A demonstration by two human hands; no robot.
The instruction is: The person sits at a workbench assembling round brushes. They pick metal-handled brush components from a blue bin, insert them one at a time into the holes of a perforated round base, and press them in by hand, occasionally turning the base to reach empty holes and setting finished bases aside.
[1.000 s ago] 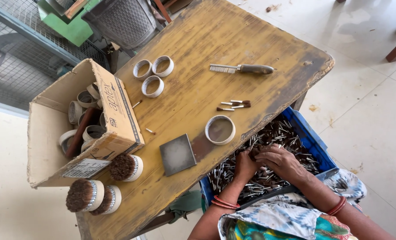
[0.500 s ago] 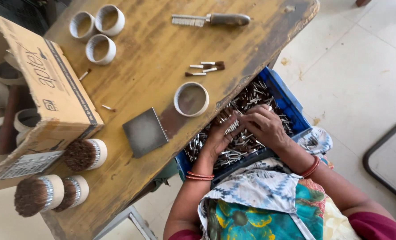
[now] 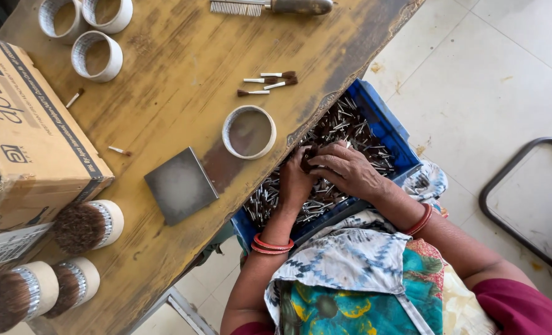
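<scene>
While both hands work inside the blue crate (image 3: 384, 127) of small brushes (image 3: 344, 124), the left hand (image 3: 295, 181) and right hand (image 3: 344, 169) meet, fingers curled around a dark bundle (image 3: 308, 159) between them. This bundle sits just below the table edge, near the empty ring (image 3: 249, 131), roughly equidistant from both.

We see both hands drawn together over the blue crate (image 3: 375, 118): left hand (image 3: 295, 180) and right hand (image 3: 345, 169) now touching, bunching small brushes (image 3: 309, 159) at its table-side edge.
</scene>
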